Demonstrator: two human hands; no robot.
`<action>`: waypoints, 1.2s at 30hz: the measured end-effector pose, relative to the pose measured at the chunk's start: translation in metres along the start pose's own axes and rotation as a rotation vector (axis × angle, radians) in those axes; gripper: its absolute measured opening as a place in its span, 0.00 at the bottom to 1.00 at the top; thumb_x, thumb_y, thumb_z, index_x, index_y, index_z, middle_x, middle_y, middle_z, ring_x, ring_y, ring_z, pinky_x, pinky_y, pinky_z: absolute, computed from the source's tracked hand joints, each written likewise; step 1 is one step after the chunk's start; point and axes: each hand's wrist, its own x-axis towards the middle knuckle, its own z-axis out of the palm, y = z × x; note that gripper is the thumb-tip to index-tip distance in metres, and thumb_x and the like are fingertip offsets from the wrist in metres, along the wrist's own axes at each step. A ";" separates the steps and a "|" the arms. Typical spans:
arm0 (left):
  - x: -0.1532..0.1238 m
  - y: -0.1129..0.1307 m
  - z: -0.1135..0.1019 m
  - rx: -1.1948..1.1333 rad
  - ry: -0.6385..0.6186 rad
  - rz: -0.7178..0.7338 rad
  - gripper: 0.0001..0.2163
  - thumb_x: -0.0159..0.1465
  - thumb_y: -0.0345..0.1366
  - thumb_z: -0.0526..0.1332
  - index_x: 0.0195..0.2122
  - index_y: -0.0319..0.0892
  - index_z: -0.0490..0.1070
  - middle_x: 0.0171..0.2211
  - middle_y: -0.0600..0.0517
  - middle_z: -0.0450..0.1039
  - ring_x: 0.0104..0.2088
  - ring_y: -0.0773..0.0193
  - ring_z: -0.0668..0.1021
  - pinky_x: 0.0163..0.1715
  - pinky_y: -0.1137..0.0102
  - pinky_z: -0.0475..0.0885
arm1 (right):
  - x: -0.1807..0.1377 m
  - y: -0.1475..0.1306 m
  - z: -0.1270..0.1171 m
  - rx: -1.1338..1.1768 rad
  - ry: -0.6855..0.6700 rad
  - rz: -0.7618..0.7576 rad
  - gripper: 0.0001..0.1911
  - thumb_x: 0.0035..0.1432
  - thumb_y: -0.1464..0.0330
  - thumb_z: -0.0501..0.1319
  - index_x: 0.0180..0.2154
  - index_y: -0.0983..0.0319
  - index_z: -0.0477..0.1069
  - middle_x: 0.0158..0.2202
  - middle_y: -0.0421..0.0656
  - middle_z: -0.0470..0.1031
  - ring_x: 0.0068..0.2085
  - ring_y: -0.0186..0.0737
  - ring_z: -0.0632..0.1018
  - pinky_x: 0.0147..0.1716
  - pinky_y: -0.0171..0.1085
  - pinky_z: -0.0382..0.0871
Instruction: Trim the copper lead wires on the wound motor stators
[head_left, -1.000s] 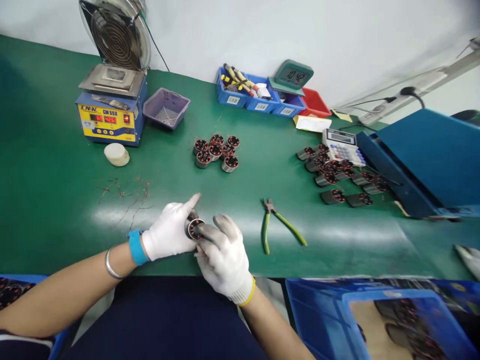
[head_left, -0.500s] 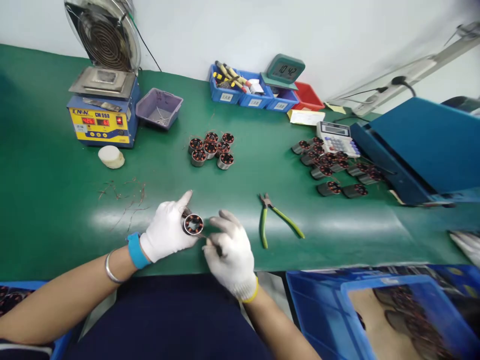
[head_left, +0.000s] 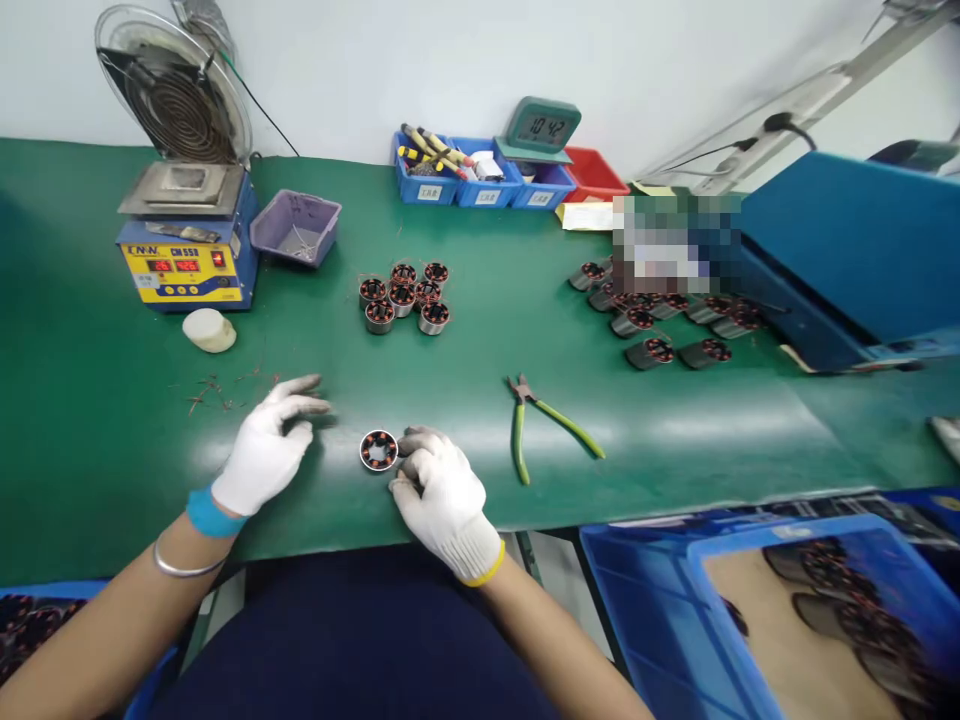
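A small round motor stator (head_left: 378,450) with copper windings stands on the green mat (head_left: 480,400) near the front edge. My right hand (head_left: 441,492), in a white glove, has its fingers curled against the stator's right side and grips it there. My left hand (head_left: 267,446), also gloved, hovers to the left of the stator with its fingers spread, holding nothing. Loose copper wire scraps (head_left: 217,388) lie just beyond the left hand.
Green-handled pliers (head_left: 541,424) lie right of my hands. A cluster of stators (head_left: 403,296) stands mid-table and more stators (head_left: 660,325) lie at the right. A yellow solder pot (head_left: 184,245), purple tray (head_left: 295,226), white puck (head_left: 209,329) and blue bins (head_left: 472,180) are behind. A blue crate (head_left: 765,600) sits below right.
My left hand has let go of the stator and moved left, opening. The stator now stands on the mat with my right hand against it. The camera view has shifted.
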 end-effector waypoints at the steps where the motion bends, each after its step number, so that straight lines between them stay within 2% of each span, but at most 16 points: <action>1: -0.001 0.002 -0.004 0.040 0.090 0.019 0.10 0.58 0.29 0.55 0.38 0.42 0.73 0.56 0.46 0.67 0.56 0.52 0.71 0.59 0.51 0.66 | 0.000 0.001 0.001 -0.001 0.003 0.001 0.06 0.50 0.73 0.58 0.26 0.58 0.63 0.40 0.46 0.75 0.51 0.48 0.73 0.47 0.45 0.68; 3: -0.004 0.015 -0.008 0.119 0.263 0.129 0.12 0.57 0.28 0.56 0.42 0.43 0.70 0.56 0.46 0.65 0.56 0.53 0.71 0.58 0.52 0.66 | -0.001 0.002 0.002 -0.006 0.007 -0.009 0.06 0.50 0.73 0.58 0.26 0.58 0.63 0.41 0.46 0.75 0.51 0.48 0.72 0.47 0.45 0.68; 4: -0.006 0.025 -0.007 0.160 0.274 0.233 0.14 0.57 0.28 0.58 0.44 0.44 0.69 0.57 0.46 0.65 0.56 0.52 0.71 0.58 0.53 0.67 | -0.001 0.002 0.003 -0.006 0.005 -0.019 0.05 0.51 0.73 0.58 0.27 0.58 0.64 0.41 0.45 0.75 0.52 0.48 0.72 0.47 0.46 0.68; 5: -0.008 0.035 -0.003 0.209 0.209 0.349 0.16 0.57 0.29 0.60 0.47 0.44 0.68 0.57 0.46 0.64 0.56 0.52 0.70 0.57 0.54 0.67 | -0.002 0.003 0.003 -0.002 0.005 -0.028 0.05 0.51 0.73 0.58 0.28 0.58 0.64 0.41 0.45 0.75 0.52 0.48 0.72 0.48 0.46 0.68; 7: -0.010 0.053 0.009 0.343 -0.136 0.580 0.20 0.57 0.33 0.62 0.52 0.44 0.66 0.58 0.44 0.65 0.57 0.49 0.69 0.57 0.53 0.66 | -0.002 0.004 0.003 0.011 0.008 -0.031 0.04 0.50 0.73 0.58 0.30 0.58 0.66 0.42 0.46 0.75 0.52 0.48 0.72 0.49 0.46 0.67; 9: -0.006 0.061 0.023 0.448 -0.380 0.646 0.19 0.60 0.34 0.60 0.53 0.42 0.67 0.56 0.43 0.67 0.58 0.47 0.68 0.58 0.52 0.64 | -0.001 0.005 0.000 0.037 0.018 0.001 0.04 0.51 0.73 0.58 0.31 0.58 0.67 0.42 0.47 0.75 0.51 0.48 0.73 0.50 0.46 0.68; 10: -0.002 0.061 0.029 0.470 -0.457 0.634 0.16 0.61 0.33 0.58 0.51 0.41 0.68 0.53 0.43 0.70 0.57 0.48 0.69 0.56 0.52 0.65 | -0.001 0.005 -0.002 0.062 0.020 0.025 0.03 0.51 0.72 0.58 0.30 0.58 0.66 0.41 0.47 0.75 0.49 0.47 0.74 0.49 0.45 0.68; 12: 0.006 0.054 0.037 0.461 -0.530 0.539 0.12 0.63 0.32 0.56 0.48 0.41 0.70 0.48 0.45 0.73 0.50 0.52 0.73 0.52 0.55 0.69 | 0.001 0.004 -0.007 0.132 -0.003 0.084 0.05 0.53 0.72 0.57 0.27 0.57 0.64 0.37 0.45 0.75 0.46 0.45 0.76 0.46 0.43 0.70; 15: 0.016 0.043 0.038 0.384 -0.556 0.409 0.10 0.62 0.33 0.57 0.45 0.41 0.70 0.43 0.47 0.73 0.43 0.57 0.74 0.45 0.60 0.71 | 0.003 0.001 -0.015 0.197 -0.069 0.199 0.06 0.54 0.71 0.57 0.26 0.57 0.63 0.36 0.42 0.75 0.39 0.41 0.77 0.39 0.39 0.71; 19: 0.019 0.040 0.033 0.290 -0.604 0.350 0.11 0.58 0.32 0.59 0.43 0.41 0.68 0.41 0.47 0.71 0.41 0.58 0.73 0.44 0.63 0.70 | 0.004 -0.003 -0.024 0.224 -0.127 0.287 0.06 0.53 0.70 0.58 0.25 0.57 0.63 0.37 0.39 0.76 0.38 0.39 0.77 0.37 0.37 0.70; 22: 0.018 0.039 0.033 0.248 -0.617 0.341 0.11 0.59 0.32 0.58 0.44 0.41 0.67 0.42 0.48 0.69 0.42 0.58 0.72 0.45 0.63 0.69 | 0.002 0.000 -0.031 0.207 -0.185 0.353 0.00 0.53 0.68 0.59 0.30 0.57 0.68 0.34 0.37 0.76 0.34 0.38 0.78 0.34 0.36 0.70; 23: 0.018 0.038 0.033 0.237 -0.618 0.341 0.11 0.59 0.32 0.58 0.44 0.41 0.67 0.42 0.47 0.69 0.42 0.58 0.72 0.45 0.63 0.69 | 0.001 0.003 -0.034 0.184 -0.201 0.372 0.05 0.53 0.68 0.59 0.35 0.56 0.70 0.33 0.37 0.77 0.32 0.37 0.78 0.33 0.36 0.70; 26: 0.018 0.036 0.034 0.215 -0.628 0.337 0.12 0.59 0.33 0.58 0.45 0.42 0.66 0.43 0.47 0.69 0.43 0.58 0.71 0.45 0.63 0.69 | -0.002 0.012 -0.043 0.058 -0.242 0.309 0.16 0.57 0.69 0.57 0.48 0.56 0.70 0.37 0.39 0.79 0.36 0.40 0.79 0.36 0.37 0.70; 28: 0.018 0.035 0.035 0.217 -0.633 0.325 0.12 0.59 0.33 0.58 0.44 0.41 0.66 0.43 0.47 0.68 0.43 0.58 0.71 0.45 0.63 0.68 | -0.003 0.016 -0.048 -0.080 -0.301 0.213 0.15 0.58 0.70 0.55 0.47 0.57 0.72 0.40 0.43 0.79 0.38 0.43 0.79 0.38 0.38 0.69; 31: 0.021 0.033 0.035 0.221 -0.651 0.322 0.11 0.59 0.33 0.58 0.44 0.41 0.67 0.42 0.47 0.68 0.43 0.58 0.71 0.45 0.62 0.67 | -0.007 0.010 -0.048 -0.195 -0.414 0.149 0.14 0.59 0.70 0.55 0.44 0.59 0.75 0.38 0.44 0.79 0.36 0.43 0.79 0.37 0.37 0.68; 36: 0.024 0.029 0.035 0.214 -0.682 0.397 0.11 0.61 0.35 0.59 0.45 0.42 0.70 0.43 0.48 0.69 0.44 0.58 0.71 0.47 0.64 0.66 | -0.015 -0.013 -0.042 0.055 -0.479 0.198 0.14 0.57 0.72 0.55 0.43 0.58 0.74 0.40 0.41 0.80 0.39 0.40 0.79 0.38 0.35 0.67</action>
